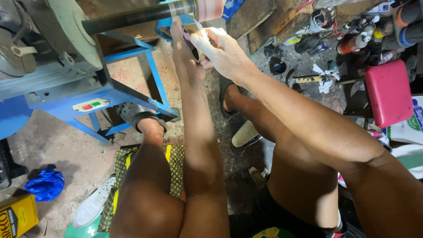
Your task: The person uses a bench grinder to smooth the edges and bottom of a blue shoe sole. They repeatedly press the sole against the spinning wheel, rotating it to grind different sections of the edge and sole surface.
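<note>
My left hand and my right hand reach out together to the end of a black shaft that carries a pinkish drum on a blue-framed machine. Between the fingers of both hands sits a small flat tan piece, held just under the drum. Most of the piece is hidden by my fingers. My bare knees and sandalled feet are below, on the concrete floor.
The machine's switch box has a red and a green button. A pink stool stands right, with cans and bottles behind it. A blue plastic bag, a yellow box and a white sole lie lower left.
</note>
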